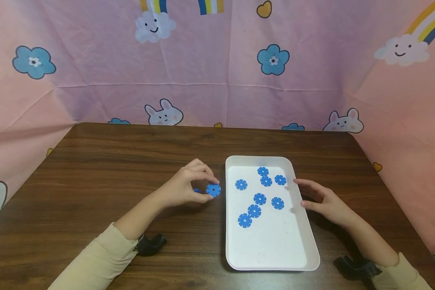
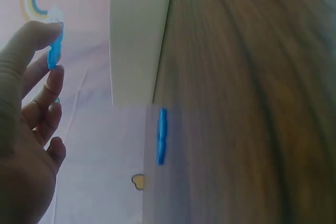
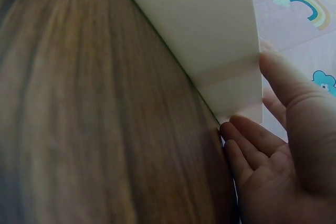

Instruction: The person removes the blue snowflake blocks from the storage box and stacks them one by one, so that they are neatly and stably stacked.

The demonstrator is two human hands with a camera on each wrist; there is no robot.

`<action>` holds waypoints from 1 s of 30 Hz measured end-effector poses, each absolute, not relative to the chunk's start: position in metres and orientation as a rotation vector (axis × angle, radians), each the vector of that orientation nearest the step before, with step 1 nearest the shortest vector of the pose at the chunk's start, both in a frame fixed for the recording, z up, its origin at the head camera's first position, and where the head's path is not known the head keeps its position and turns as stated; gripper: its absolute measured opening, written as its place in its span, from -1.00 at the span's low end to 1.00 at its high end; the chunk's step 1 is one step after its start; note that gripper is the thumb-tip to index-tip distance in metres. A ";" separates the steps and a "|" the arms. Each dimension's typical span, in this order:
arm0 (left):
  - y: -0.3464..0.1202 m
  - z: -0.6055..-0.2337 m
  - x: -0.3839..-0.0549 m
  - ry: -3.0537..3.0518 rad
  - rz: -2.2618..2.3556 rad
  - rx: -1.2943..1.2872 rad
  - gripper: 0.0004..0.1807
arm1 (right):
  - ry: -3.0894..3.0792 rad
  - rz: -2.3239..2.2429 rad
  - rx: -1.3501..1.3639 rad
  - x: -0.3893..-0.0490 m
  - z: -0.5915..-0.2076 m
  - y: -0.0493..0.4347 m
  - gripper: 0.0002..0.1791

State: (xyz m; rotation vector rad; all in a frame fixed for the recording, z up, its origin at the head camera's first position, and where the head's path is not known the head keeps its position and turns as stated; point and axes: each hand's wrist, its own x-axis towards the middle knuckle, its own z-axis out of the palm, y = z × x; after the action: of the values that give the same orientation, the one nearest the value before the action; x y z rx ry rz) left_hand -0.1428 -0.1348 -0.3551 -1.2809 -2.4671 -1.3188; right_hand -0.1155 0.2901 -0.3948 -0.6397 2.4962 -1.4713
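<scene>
Pinched between thumb and fingertips of the left hand (image 1: 186,183): a blue disc (image 1: 213,193), notched around its edge, pierced at the centre, raised above the table (image 1: 112,161) and just outside the left wall of the tray (image 1: 272,249). Seen edge-on and roughly level with the tabletop in the left wrist view. Lying flat on the table, mostly covered by the left hand in the head view but visible from the side in the left wrist view: a second disc (image 1: 197,190).

Spread over the floor of the white tray: eight discs (image 1: 259,196), with three in a slanting row at mid-tray, two close together towards the far end, and three placed singly.

Set against the outer side of the tray's right wall: the right hand (image 1: 322,201), with fingers extended and slightly bent, thumb spread apart from them. In the right wrist view, thumb tip beside the rim, lower fingertips near the tray's base.

Above the wrists: beige sleeves (image 1: 103,257). Behind the dark wooden table: a pink backdrop (image 1: 203,64) printed with clouds, rainbows, flowers, hearts and rabbits.
</scene>
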 end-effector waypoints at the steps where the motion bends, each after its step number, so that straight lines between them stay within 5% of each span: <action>1: -0.138 -0.356 -0.143 -2.471 -1.321 -1.274 -0.69 | 2.493 -1.472 -0.638 -0.116 -0.395 0.290 -0.35; 30: -0.174 -0.353 -0.136 -2.681 -1.354 -1.193 -0.69 | 2.462 -1.499 -0.662 -0.116 -0.395 0.291 -0.36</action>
State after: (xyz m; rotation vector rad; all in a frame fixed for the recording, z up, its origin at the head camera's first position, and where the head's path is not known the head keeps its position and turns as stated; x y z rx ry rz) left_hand -0.1362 -0.1736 -0.3530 -1.1925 -2.6812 -1.3539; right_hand -0.1163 0.2910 -0.3954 -0.6622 2.4617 -1.4986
